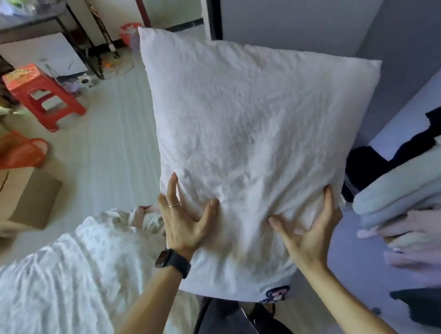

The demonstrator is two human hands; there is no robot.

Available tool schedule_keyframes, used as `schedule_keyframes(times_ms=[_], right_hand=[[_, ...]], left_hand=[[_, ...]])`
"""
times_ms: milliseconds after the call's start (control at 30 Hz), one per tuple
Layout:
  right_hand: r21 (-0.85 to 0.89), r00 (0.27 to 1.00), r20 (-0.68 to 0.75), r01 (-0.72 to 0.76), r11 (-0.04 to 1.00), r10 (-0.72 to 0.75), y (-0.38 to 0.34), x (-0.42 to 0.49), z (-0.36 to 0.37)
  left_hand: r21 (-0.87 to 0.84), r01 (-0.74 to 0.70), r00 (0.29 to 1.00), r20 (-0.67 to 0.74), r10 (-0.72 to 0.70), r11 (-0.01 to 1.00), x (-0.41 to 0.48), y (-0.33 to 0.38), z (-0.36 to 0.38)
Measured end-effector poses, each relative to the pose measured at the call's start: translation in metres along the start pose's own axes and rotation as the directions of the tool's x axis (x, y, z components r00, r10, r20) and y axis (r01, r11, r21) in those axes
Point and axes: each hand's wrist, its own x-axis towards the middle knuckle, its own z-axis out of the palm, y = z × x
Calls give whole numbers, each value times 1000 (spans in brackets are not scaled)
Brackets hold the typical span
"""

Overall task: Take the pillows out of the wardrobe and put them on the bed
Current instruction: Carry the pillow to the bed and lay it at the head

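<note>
Item 1. Pillow [251, 139]: white, plump, nearly square, with a finely crinkled cloth cover. I am holding it upright in the air in front of me, between the bed [54, 290] on my left and the wardrobe shelf [390, 122] on my right. Its slightly longer axis is running from my hands up and away from me, with the top leaning a little to the left. One broad face is turning toward me, and the far left corner is pointing up.

Item 2. Left hand [184, 219]: I am gripping the lower left edge, thumb digging into the front face and one ringed finger lying straight up along the side. A dark smartwatch [172, 262] is sitting on that wrist.

Item 3. Right hand [312, 228]: its fingers are spreading wide and curling round the lower right edge, bunching the cloth into folds.

Item 4. Bed: rumpled white sheet with a faint print.

Item 5. Wardrobe shelf: pale, carrying folded pale-blue blankets [399, 190], thick and soft, stacked with dark folded cloth.

Item 6. Floor [111, 147]: pale and ribbed, carrying a red plastic stool [44, 99], an orange mesh basket [17, 152] and a brown cardboard box [24, 197].
</note>
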Motion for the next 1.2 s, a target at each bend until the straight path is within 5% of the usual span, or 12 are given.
schedule_keyframes(times_ms=[267,533,1200], right_hand=[[-37,950,290,133,990,-117,-29,5,93],[7,847,475,266,964,-238,-81,41,213],[240,681,589,365,899,-434,-253,191,536]], left_hand=[[-10,167,936,-314,-162,986,-4,-46,-81],[-47,273,855,-446,-265,961,59,-86,-142],[-105,217,753,-615,-235,970,351,-155,-296]])
